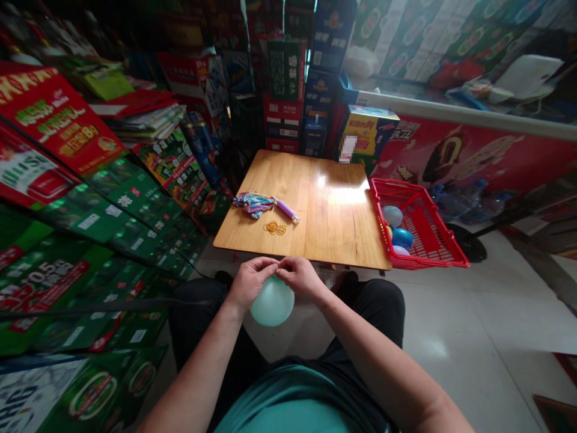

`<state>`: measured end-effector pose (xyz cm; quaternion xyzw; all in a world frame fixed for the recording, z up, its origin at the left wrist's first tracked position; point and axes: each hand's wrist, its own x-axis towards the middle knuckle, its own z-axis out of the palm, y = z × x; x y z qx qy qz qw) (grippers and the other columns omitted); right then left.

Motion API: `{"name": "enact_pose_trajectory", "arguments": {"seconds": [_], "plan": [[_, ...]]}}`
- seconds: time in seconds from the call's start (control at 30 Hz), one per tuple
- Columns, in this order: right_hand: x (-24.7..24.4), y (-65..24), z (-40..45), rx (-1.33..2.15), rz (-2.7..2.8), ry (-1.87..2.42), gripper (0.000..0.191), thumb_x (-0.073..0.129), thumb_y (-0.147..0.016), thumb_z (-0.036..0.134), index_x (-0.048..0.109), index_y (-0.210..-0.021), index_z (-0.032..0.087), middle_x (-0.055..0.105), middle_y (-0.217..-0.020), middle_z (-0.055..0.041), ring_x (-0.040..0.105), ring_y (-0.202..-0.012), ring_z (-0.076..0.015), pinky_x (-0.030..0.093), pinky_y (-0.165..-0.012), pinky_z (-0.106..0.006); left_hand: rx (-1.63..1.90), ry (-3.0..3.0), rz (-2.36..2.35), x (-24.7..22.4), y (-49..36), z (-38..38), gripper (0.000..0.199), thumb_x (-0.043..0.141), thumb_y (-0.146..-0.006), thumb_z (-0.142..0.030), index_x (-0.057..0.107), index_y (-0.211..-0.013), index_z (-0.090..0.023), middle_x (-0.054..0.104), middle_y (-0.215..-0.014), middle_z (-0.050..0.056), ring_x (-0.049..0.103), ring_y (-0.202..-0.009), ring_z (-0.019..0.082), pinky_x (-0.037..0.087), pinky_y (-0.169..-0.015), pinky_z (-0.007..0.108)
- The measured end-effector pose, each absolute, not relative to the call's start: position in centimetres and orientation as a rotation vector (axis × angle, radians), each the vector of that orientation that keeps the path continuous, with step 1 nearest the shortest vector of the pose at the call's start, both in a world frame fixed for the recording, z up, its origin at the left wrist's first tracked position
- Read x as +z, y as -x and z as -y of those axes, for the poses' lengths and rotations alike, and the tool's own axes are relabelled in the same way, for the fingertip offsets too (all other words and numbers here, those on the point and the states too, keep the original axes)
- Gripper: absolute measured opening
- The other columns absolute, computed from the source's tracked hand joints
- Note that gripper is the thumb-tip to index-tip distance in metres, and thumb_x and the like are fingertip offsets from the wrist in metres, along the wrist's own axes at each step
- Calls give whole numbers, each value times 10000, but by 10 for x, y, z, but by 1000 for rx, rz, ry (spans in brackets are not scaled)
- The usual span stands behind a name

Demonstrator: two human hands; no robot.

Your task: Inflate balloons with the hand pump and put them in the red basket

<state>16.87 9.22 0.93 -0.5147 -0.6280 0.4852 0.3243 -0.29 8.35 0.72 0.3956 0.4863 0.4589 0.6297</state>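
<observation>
A pale green inflated balloon point(272, 302) hangs below my two hands, in front of the table's near edge. My left hand point(251, 281) pinches the balloon's neck from the left side. From the right, the fingers of my right hand point(301, 275) close on the same neck, touching the left fingertips. The neck itself is mostly hidden by the fingers. On the wooden table point(333, 222) lie several tan rubber bands point(274, 228), a purple hand pump point(286, 210) and a multicoloured bunched pouch or cloth point(255, 204).
A red plastic basket point(435, 224) holding several balloons, among them a blue balloon point(402, 239), stands right of the table. Stacked green cartons point(103, 216) line the left side. A yellow and blue box point(367, 133) is behind the table, near a glass-topped freezer point(451, 114).
</observation>
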Motion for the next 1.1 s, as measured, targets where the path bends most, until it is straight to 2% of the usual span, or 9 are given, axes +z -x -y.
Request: {"name": "enact_pose_trajectory", "arguments": {"seconds": [0.2,0.33,0.43,0.53,0.73,0.87,0.97,1.1], "plan": [[11,-188,-96,1266,1395,1369,126,675,-826,300,668,-758,194,602,-621,26,519,-597,-134,386,-572,-248,1108,-1047,-1237,12,-7,-90,489,896,-747,-519,798,-1051,-149,804,-1018,126,733,-892,257,559,-819,351],[9,-215,-102,1352,1018,1304,169,710,-786,344,639,-755,194,566,-581,39,476,-536,-115,345,-514,-238,1158,-1037,-1362,9,-5,-95,660,849,-760,-634,750,-1182,-136,766,-1192,160,702,-1101,311,533,-920,388],[8,-236,-105,1359,829,1220,179,739,-747,342,653,-772,187,561,-585,42,462,-526,-105,327,-488,-229,1009,-920,-1267,10,-9,-94,710,747,-836,-696,687,-1309,-170,725,-1305,156,655,-1225,332,531,-890,383],[5,-255,-106,1325,746,1181,171,741,-734,330,658,-771,185,551,-585,47,451,-520,-98,337,-482,-225,897,-869,-1158,14,-25,-92,716,746,-852,-666,639,-1372,-186,694,-1356,158,642,-1256,341,539,-862,379],[1,-300,-107,1167,680,1267,191,737,-736,347,678,-813,182,601,-668,26,537,-556,-114,369,-471,-226,1020,-1019,-1176,17,-78,-105,713,853,-785,-524,633,-1357,-160,656,-1404,167,615,-1316,348,532,-1018,423],[-1,-343,-109,1068,630,1311,244,745,-748,390,684,-856,180,631,-722,10,580,-587,-126,405,-480,-230,957,-1172,-1147,21,-121,-121,650,823,-814,-505,636,-1343,-176,664,-1396,160,621,-1309,345,536,-1040,453],[-3,-382,-113,988,586,1349,293,756,-762,446,665,-847,181,624,-684,9,567,-566,-127,416,-481,-234,898,-1288,-1122,22,-159,-135,634,803,-834,-515,634,-1344,-179,662,-1396,170,619,-1309,347,533,-1043,477],[-7,-439,-118,863,513,1398,317,770,-737,436,638,-879,185,623,-676,16,568,-555,-130,421,-479,-235,839,-1466,-1120,19,-214,-153,598,776,-861,-514,640,-1343,-187,664,-1393,180,609,-1322,351,524,-1039,493]]}}
